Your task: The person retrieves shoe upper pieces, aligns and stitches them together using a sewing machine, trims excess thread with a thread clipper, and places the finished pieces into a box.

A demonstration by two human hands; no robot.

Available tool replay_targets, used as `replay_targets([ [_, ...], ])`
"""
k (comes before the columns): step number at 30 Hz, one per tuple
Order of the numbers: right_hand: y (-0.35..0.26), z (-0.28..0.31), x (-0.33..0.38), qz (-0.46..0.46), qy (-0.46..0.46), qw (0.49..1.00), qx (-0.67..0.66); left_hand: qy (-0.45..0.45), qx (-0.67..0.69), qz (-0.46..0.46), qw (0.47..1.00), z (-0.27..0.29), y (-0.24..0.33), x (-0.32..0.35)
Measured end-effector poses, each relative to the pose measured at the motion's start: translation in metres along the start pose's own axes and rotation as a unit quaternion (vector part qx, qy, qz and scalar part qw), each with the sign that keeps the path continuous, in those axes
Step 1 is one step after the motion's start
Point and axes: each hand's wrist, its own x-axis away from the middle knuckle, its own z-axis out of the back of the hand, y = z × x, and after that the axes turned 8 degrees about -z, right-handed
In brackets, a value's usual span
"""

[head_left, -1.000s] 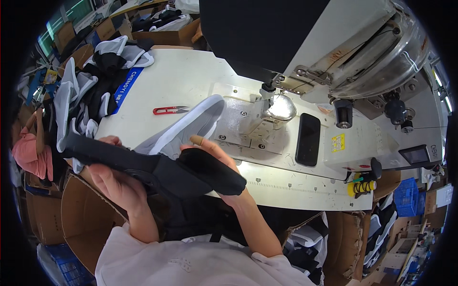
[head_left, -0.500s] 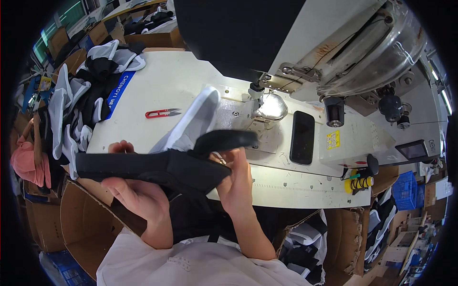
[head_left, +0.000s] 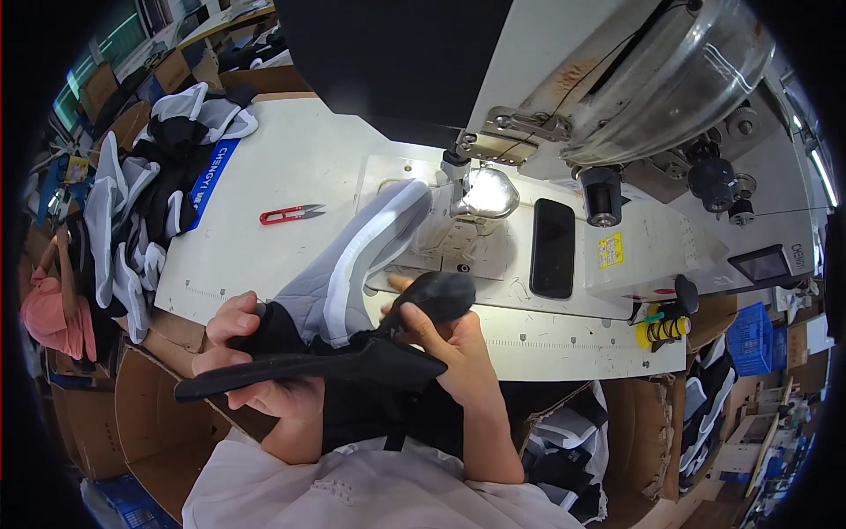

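Black fabric piece (head_left: 308, 366) now lies flat across both hands, lifted since a moment ago; left hand (head_left: 251, 357) pinches its end, right hand (head_left: 441, 339) closes around its rounded tip, grey-and-white panel (head_left: 352, 264) just beyond the fingertips.

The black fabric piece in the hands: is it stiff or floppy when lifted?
Probably soft yet somewhat firm: the black piece juts past the left hand without drooping, so it may be padded. Its end curls over the right hand, so it bends easily. Likely light and not fragile.
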Motion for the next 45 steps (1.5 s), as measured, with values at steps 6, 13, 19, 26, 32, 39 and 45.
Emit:
replay_targets([
  [6, 0.005, 0.018, -0.023, 0.220, 0.195, 0.953, -0.069, -0.114, 0.046, 0.088, 0.988, 0.014, -0.010, -0.008],
  [13, -0.024, 0.027, -0.027, 0.133, 0.085, 0.937, -0.312, -0.089, 0.134, 0.297, 0.941, 0.004, -0.035, -0.014],
  [19, -0.053, 0.018, -0.029, 0.321, 0.334, 0.811, 0.357, -0.376, 0.025, 0.248, 0.892, -0.036, -0.025, -0.041],
  [26, -0.059, 0.017, -0.030, 0.339, 0.326, 0.782, 0.409, -0.433, 0.066, 0.325, 0.838, -0.079, -0.027, -0.038],
  [32, -0.059, 0.026, -0.039, 0.386, 0.304, 0.790, 0.368, -0.377, 0.098, 0.379, 0.839, -0.086, -0.036, -0.019],
  [39, -0.060, 0.031, -0.035, 0.348, 0.274, 0.809, 0.386, -0.351, 0.109, 0.389, 0.845, -0.090, -0.042, -0.014],
  [45, -0.058, 0.032, -0.038, 0.358, 0.279, 0.796, 0.401, -0.361, 0.101, 0.398, 0.838, -0.091, -0.043, -0.015],
])
